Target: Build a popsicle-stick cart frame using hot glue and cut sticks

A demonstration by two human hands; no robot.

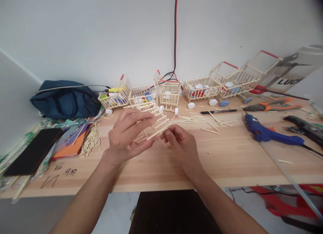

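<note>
Between my hands is a small frame of pale wooden sticks (pixel 159 129), tilted above the tabletop. My left hand (pixel 131 131) grips it from the left, thumb below and fingers over the top. At the frame's lower right corner, my right hand (pixel 180 143) has its thumb and fingers closed together; whether a stick is pinched there is hidden. Just behind stands a row of miniature stick carts, among them a small cart (pixel 170 94) and a longer cart (pixel 202 87) with bottle caps inside.
Cut sticks (pixel 92 140) lie heaped at left beside a black phone (pixel 32 151) and a blue pouch (pixel 67 99). On the right are a blue glue gun (pixel 271 133), orange-handled pliers (pixel 272 105) and black-handled cutters (pixel 306 128). A black pen (pixel 219 111) lies behind loose sticks.
</note>
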